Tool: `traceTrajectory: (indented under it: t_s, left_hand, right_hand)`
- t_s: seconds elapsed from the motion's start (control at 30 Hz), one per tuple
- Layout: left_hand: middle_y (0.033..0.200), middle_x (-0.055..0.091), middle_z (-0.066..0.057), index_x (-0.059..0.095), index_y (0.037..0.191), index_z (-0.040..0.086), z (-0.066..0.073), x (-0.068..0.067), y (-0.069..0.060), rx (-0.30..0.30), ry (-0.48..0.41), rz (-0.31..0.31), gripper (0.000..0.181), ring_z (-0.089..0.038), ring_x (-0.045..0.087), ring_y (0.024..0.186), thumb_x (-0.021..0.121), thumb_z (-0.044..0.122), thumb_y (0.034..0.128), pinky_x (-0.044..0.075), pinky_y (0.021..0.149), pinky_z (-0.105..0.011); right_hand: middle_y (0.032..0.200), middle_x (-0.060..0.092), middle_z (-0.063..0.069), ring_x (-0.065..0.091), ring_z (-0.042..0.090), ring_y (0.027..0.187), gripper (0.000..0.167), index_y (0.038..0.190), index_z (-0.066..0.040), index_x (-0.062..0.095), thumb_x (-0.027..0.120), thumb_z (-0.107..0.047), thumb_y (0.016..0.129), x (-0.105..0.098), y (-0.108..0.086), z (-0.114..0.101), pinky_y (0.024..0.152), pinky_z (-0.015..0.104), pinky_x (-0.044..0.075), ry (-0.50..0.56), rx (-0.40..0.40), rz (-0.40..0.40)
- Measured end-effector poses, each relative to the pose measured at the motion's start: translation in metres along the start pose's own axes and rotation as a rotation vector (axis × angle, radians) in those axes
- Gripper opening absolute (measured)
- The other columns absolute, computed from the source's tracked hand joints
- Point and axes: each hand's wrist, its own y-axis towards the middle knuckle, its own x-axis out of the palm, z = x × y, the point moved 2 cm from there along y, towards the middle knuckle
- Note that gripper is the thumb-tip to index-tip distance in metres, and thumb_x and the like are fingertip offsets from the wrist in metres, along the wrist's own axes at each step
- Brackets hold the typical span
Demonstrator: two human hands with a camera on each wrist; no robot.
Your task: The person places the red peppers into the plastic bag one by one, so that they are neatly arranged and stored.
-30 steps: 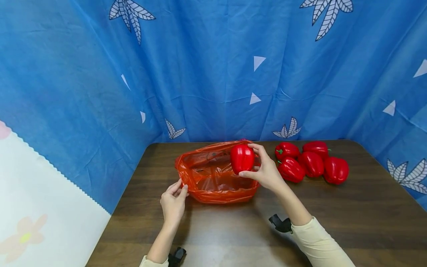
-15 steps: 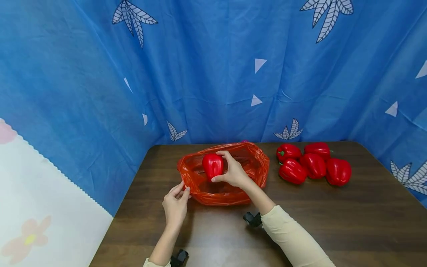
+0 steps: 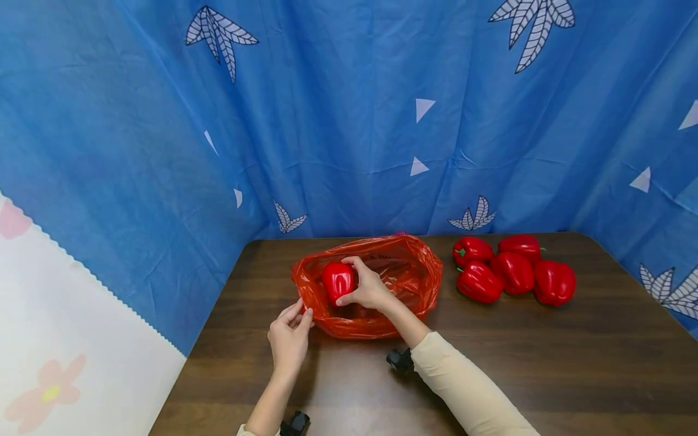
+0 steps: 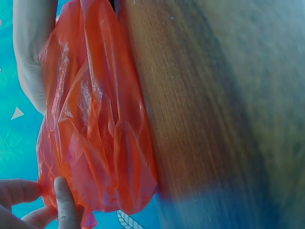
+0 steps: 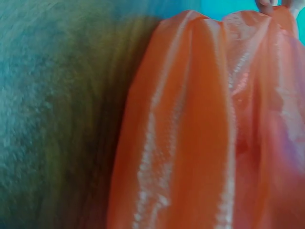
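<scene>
In the head view a red plastic bag [image 3: 360, 330] lies on the table with its mouth spread wide. My left hand [image 3: 289, 339] pinches the rim at the bag's left corner; the left wrist view shows its thumb and fingers [image 4: 66, 202] on the thin plastic. My right hand [image 3: 368, 289] holds a red bell pepper [image 3: 337, 282] between thumb and fingers, within the bag's opening at its left side. The right wrist view is filled by the bag's outer side [image 5: 190, 133]; the right hand and its pepper are hidden there.
Several more red bell peppers [image 3: 512, 272] lie grouped on the wooden table [image 3: 491, 357] to the right of the bag. A blue curtain [image 3: 349, 121] hangs behind the table. A white cloth with flowers [image 3: 65, 339] is at the left.
My right hand has carried the bell pepper leftward across the bag's mouth and then lower into it. My left hand keeps its pinch on the rim, nearly unmoved.
</scene>
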Motion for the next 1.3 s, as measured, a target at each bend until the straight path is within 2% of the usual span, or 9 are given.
traceTrajectory:
  t_s: [0.43,0.7,0.97,1.3]
  left_hand:
    - [0.117,0.067,-0.024,0.065,0.120,-0.008,0.000,0.001,-0.001,0.016,-0.021,0.004,0.033,-0.016,0.070,0.069,0.068,-0.001,0.0879,0.055,0.063,-0.012]
    - [0.116,0.067,-0.024,0.065,0.120,-0.009,0.000,0.001,-0.001,0.029,-0.016,-0.004,0.033,-0.028,0.071,0.074,0.068,0.000,0.0882,0.055,0.064,-0.011]
    - [0.117,0.067,-0.023,0.065,0.121,-0.006,-0.001,0.001,-0.001,0.017,-0.003,-0.007,0.034,-0.019,0.070,0.071,0.068,0.001,0.0882,0.055,0.065,-0.011]
    - [0.117,0.066,-0.024,0.065,0.121,-0.008,0.000,0.001,0.000,0.019,-0.018,-0.006,0.034,-0.021,0.071,0.074,0.068,-0.001,0.0880,0.055,0.065,-0.012]
  right_hand:
    - [0.135,0.055,0.016,0.056,0.035,0.115,0.086,0.140,-0.016,0.041,0.089,-0.012,0.068,0.018,0.011,0.009,0.096,0.051,0.052,-0.046,0.011,-0.005]
    - [0.137,0.054,0.017,0.055,0.037,0.118,0.088,0.143,-0.016,0.039,0.087,-0.012,0.069,0.023,0.017,0.011,0.098,0.053,0.051,-0.041,0.031,0.019]
    - [0.138,0.053,0.018,0.052,0.038,0.120,0.089,0.145,-0.018,0.038,0.087,-0.011,0.071,0.025,0.023,0.009,0.097,0.054,0.051,-0.077,0.066,0.040]
    - [0.137,0.051,0.020,0.050,0.040,0.121,0.091,0.148,-0.021,0.036,0.085,-0.009,0.072,0.024,0.023,0.006,0.098,0.056,0.049,-0.099,0.076,0.056]
